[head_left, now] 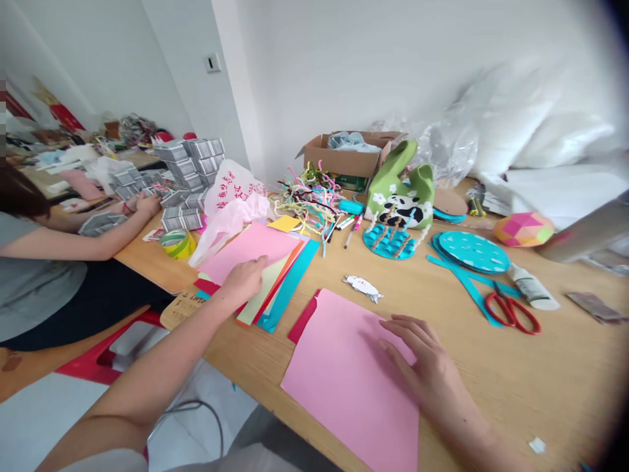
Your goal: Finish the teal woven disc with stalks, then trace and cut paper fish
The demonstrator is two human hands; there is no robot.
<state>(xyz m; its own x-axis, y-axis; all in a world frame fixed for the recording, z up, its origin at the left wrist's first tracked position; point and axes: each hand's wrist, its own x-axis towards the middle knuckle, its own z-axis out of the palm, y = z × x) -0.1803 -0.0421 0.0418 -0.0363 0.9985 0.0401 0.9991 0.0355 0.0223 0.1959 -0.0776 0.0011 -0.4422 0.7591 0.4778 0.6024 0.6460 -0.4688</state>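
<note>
My left hand (246, 282) rests on a fanned stack of coloured paper, its index finger stretched out along the edge of the pink top sheet (255, 242). Beneath that sheet show orange, cream, red and blue paper (289, 285). A second pink sheet (344, 373) lies at the table's front edge, with a dark red piece (303, 318) sticking out from under its left side. My right hand (422, 354) is on this sheet's right part, fingers extended and thumb apart, gripping nothing. Just beyond the sheet is a small white paper cutout (362, 287).
Red-handled scissors (514, 311), a white bottle (535, 288) and blue discs (474, 252) lie to the right. Behind stand a green panda-patterned felt piece (400, 196), fuzzy craft stems (314, 193) and a cardboard box (344, 157). A co-worker's arms (108, 236) reach toward grey bundles at left.
</note>
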